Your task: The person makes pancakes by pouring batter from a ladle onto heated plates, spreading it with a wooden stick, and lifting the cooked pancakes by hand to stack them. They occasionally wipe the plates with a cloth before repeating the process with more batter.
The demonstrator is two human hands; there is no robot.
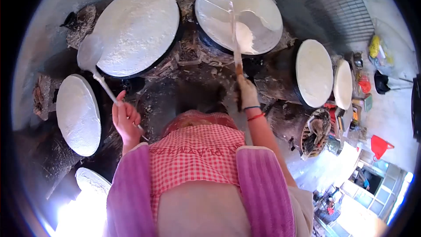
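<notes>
My right hand [248, 91] is closed round the wooden handle of a long batter-coated spreader [236, 35], its blade resting on the round white-coated griddle [219, 0] ahead; my left hand [125, 120] grips a thin-handled flat pale ladle [90, 52] — its head overlapping the edge of the neighbouring wide batter-covered griddle [138, 28].

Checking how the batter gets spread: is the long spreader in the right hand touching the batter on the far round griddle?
Touching. The head view shows the right hand holding the spreader, whose blade lies on the white batter of the griddle.
</notes>
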